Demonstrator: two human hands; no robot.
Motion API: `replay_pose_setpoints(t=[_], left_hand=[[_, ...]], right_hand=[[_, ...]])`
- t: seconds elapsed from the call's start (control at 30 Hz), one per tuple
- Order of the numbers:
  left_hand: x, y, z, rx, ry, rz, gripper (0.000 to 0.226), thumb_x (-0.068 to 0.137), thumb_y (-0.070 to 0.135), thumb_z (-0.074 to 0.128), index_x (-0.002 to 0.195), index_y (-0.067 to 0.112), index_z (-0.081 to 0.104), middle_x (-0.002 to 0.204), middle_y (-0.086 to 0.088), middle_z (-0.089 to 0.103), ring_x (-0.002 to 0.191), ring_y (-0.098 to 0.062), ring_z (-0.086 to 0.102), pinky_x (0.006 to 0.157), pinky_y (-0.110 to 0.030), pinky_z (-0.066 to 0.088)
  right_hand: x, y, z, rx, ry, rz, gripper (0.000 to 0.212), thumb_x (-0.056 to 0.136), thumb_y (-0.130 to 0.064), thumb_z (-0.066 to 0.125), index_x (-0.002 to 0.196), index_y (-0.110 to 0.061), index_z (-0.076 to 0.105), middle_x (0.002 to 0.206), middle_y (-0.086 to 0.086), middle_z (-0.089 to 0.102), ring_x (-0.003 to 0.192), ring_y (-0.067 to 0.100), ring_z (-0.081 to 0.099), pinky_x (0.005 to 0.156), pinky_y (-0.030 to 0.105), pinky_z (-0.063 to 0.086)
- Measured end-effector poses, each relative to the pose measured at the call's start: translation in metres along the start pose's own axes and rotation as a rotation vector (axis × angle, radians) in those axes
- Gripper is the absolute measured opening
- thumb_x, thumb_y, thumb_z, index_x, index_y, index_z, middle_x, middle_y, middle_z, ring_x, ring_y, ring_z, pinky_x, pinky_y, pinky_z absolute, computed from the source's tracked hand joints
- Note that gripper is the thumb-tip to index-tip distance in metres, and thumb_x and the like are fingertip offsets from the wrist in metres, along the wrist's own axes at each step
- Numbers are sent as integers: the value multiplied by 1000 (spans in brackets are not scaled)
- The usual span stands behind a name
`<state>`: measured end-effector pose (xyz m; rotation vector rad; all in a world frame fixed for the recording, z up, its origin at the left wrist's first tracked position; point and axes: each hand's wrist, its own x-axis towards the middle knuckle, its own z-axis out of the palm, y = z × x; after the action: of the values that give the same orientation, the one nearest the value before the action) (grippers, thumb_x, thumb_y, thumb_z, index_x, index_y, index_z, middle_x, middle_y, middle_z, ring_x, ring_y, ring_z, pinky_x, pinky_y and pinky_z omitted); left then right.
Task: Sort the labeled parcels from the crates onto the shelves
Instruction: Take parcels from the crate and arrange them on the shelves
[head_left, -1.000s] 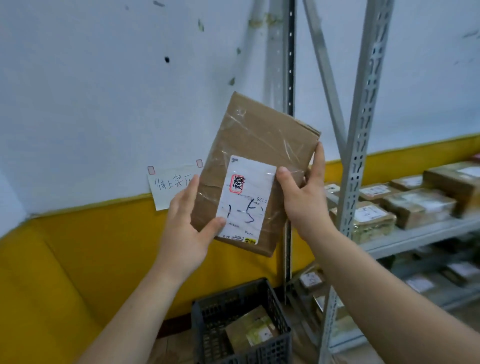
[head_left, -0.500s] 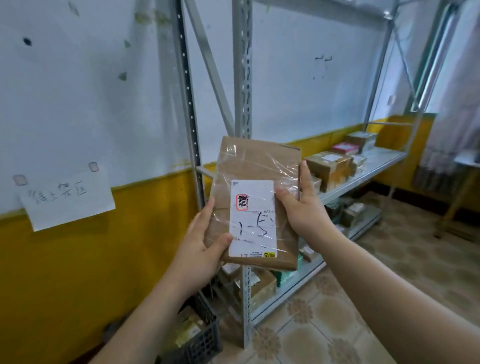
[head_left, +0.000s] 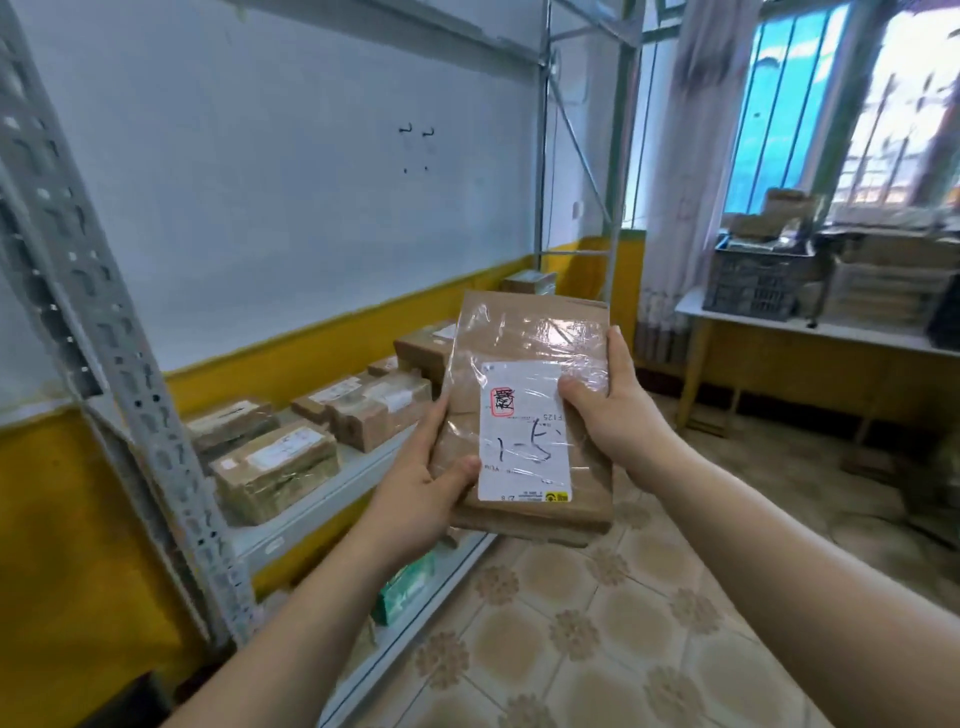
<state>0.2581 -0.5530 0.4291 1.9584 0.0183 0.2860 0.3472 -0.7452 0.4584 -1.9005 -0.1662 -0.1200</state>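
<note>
I hold a flat brown cardboard parcel (head_left: 524, 338) wrapped in clear tape, upright in front of me. Its white label (head_left: 524, 441) carries a red stamp and a handwritten "1-5". My left hand (head_left: 421, 488) grips the parcel's lower left edge, thumb on the front. My right hand (head_left: 613, 405) grips its right edge, thumb pressed on the label. To the left runs a grey metal shelf (head_left: 311, 499) bearing several taped brown parcels (head_left: 275, 467).
A perforated grey upright (head_left: 104, 332) of the rack stands close at left. A lower shelf holds a green box (head_left: 405, 587). At the far right a table (head_left: 810, 332) under a window carries a dark crate (head_left: 753, 280) and stacked boxes. Tiled floor lies ahead.
My view has swung right, away from the floor crate and the paper wall note, along the shelf toward the window. The parcel stays in both hands, now lower and upright.
</note>
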Motion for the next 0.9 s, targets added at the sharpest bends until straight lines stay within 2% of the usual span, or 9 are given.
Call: replay_pose_setpoints(t=[0.07,0.17,0.23,0.37,0.43,0.6,0.67,0.77,0.9], left_hand=[[23,7,28,11,-29,3,69,95,31,57,146,54,18,154,8,30,132,-18,42,109,-40,39],[60,12,61,48,-63,25,68,95,29,57,148,48,19,154,7,32,131,-17,43,107,-34,39],[87,9,77,54,-87,42,69,95,29,58,149,45,19,154,7,33,131,-15,42,107,-33,38],[153,-7,103,39,-116,33,70,93,33,60,150,44,21,154,9,33,134,-16,40,109,-37,37],[193,-17,115,30,-118,42,70,92,32,61,150,44,23,154,9,33,134,-16,40,107,-33,36],[301,-38,144,-2,-174,54,69,92,30,61,149,44,23,149,11,35,123,-7,39,100,-29,33],[341,-39,156,-58,-211,61,69,92,28,62,148,43,25,145,13,38,116,-2,40,96,-23,34],[396,-36,173,-73,-265,87,66,92,27,62,146,44,28,131,25,39,97,15,45,79,-3,33],[458,-35,203,-80,-307,82,65,91,26,63,144,44,30,119,32,40,91,23,40,75,-3,32]], right_hand=[[21,14,-26,4,18,22,81,98,-37,57,154,-47,-1,121,-7,54,107,24,64,99,47,50],[56,36,-51,-13,50,56,84,93,-45,58,151,-51,-2,140,-1,52,112,29,62,99,49,50],[79,50,-61,-15,65,72,83,90,-48,58,147,-55,-1,141,2,53,110,29,64,96,50,52],[137,76,-68,-36,86,128,84,93,-45,57,148,-54,-5,132,11,59,79,21,65,61,32,51],[170,87,-68,-46,102,162,84,96,-41,56,152,-50,-6,125,10,62,70,20,66,54,31,52],[259,103,-69,-25,178,214,83,98,-35,56,152,-50,-5,104,0,67,91,34,71,78,50,60],[296,106,-75,-11,190,224,83,98,-34,57,151,-52,-4,106,-3,65,89,30,72,80,51,59],[346,114,-87,1,223,236,83,96,-35,59,150,-55,-1,109,-2,64,89,31,72,79,54,59],[399,132,-103,31,268,258,82,95,-31,61,148,-57,5,98,0,68,87,34,73,75,60,58]])
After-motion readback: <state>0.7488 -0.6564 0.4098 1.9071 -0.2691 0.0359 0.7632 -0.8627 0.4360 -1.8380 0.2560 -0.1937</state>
